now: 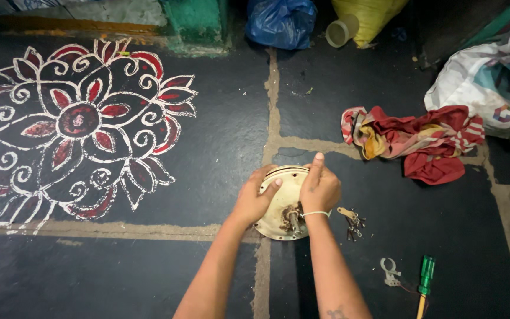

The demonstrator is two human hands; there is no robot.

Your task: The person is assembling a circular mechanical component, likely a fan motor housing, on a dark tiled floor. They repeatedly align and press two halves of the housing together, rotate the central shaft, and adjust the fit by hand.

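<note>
A round cream metal housing (283,221) with a rusty centre and a short shaft lies on the dark stone floor. My left hand (254,198) grips its left rim, thumb laid over the top. On its right side rests my right hand (320,189), fingers curled on the rim and one finger pointing up; a thin white band circles that wrist. A small pile of screws and a metal bit (350,221) lies just right of the housing.
A green-handled screwdriver (425,280) and a small metal clamp (390,272) lie at lower right. A red and yellow rag (420,139), a white sack (494,85), a blue bag (281,20) and a yellow bag (367,18) sit behind. A painted floral pattern (78,121) covers the floor's left.
</note>
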